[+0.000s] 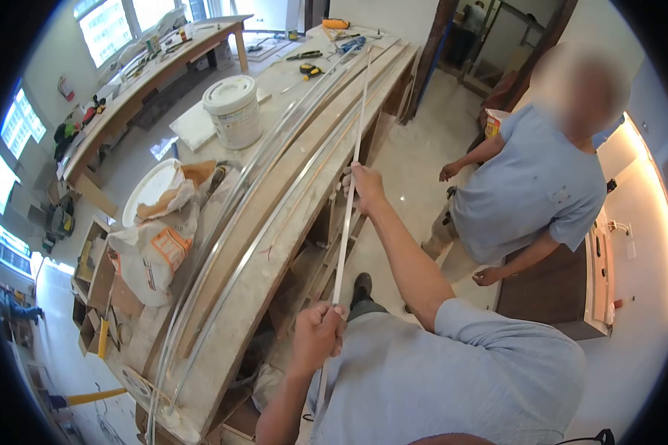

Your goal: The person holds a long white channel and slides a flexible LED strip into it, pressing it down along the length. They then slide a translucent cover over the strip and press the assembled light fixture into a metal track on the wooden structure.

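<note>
A long, thin, pale strip [346, 245], possibly metal trim, runs through both of my hands beside the workbench. My left hand [319, 331] is closed around its lower part, close to my body. Farther up, my right hand [364, 189] grips the same strip with the fingers wrapped round it. The strip's far end reaches over the far part of the bench [263, 297], and its near end passes down along my shirt. Several long metal strips and a wooden board [256, 196] lie lengthwise on the bench beside my hands.
A co-worker in a blue-grey shirt [527, 178] stands at the right. On the bench are a white bucket [232, 115], a plastic bag [156, 256], a tape measure [309, 70] and pliers. Another table [145, 81] stands by the windows. Open shelving lies under the bench's edge.
</note>
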`<action>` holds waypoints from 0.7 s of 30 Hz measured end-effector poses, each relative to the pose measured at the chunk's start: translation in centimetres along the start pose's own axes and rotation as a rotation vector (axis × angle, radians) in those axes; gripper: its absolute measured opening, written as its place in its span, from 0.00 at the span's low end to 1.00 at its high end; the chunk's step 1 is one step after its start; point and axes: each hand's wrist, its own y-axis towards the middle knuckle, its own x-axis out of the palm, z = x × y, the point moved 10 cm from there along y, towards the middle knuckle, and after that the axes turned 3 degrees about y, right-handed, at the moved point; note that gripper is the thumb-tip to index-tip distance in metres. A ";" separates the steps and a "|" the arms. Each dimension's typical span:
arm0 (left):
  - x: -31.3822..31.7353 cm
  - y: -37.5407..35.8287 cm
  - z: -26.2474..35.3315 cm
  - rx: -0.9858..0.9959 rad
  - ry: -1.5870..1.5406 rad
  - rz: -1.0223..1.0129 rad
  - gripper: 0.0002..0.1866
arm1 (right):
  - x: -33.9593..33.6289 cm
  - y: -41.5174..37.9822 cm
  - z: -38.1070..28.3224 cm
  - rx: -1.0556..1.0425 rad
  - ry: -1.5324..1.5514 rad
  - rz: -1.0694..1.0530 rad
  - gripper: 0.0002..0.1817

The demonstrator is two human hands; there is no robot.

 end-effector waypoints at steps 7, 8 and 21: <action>0.5 0.7 -0.3 -0.054 -0.201 -0.050 0.11 | 0.7 -13.6 1.6 0.194 -0.214 -0.178 0.15; 0.4 0.8 -0.2 -0.062 -0.199 -0.046 0.11 | 0.8 -14.9 1.6 0.228 -0.225 -0.189 0.15; 2.9 0.4 -0.8 -0.168 -0.554 -0.147 0.11 | 0.8 -16.8 0.0 0.061 -0.328 -0.266 0.19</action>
